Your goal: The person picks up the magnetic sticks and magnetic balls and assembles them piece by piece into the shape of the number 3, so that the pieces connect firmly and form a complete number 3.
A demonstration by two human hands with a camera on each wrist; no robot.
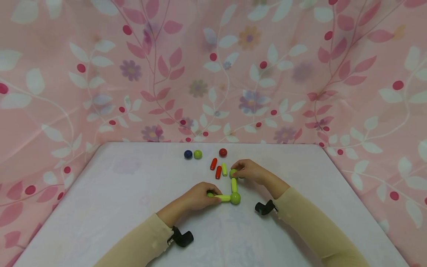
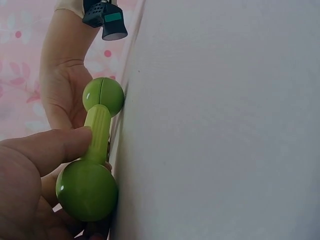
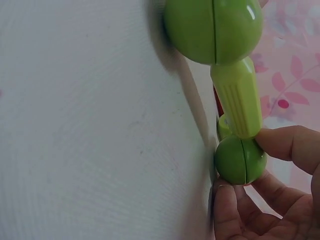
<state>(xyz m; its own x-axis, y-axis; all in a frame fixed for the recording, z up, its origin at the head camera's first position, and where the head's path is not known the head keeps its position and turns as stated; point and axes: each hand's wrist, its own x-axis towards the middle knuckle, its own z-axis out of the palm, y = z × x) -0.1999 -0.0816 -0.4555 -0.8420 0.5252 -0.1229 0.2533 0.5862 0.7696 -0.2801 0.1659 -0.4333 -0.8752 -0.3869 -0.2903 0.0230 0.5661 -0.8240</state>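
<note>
An L-shaped piece of yellow-green rods and green balls lies on the table. Its corner ball [image 1: 235,198] joins one rod [image 1: 223,198] running left and another rod [image 1: 234,185] running away from me. My left hand [image 1: 200,194] grips the left rod, thumb on its side, with the end ball [image 2: 87,190] among the fingers. At the far end, my right hand [image 1: 250,171] pinches the other end ball [image 3: 240,160] between thumb and fingers. In the right wrist view, the far rod [image 3: 237,100] meets that ball.
Behind the piece lie a loose yellow-green rod [image 1: 224,169] and two red rods [image 1: 214,164]. Farther back sit a red ball [image 1: 222,152], a green ball [image 1: 198,154] and a dark blue ball [image 1: 188,154]. A pink floral cloth [image 1: 213,92] hangs behind the white table [image 1: 133,185].
</note>
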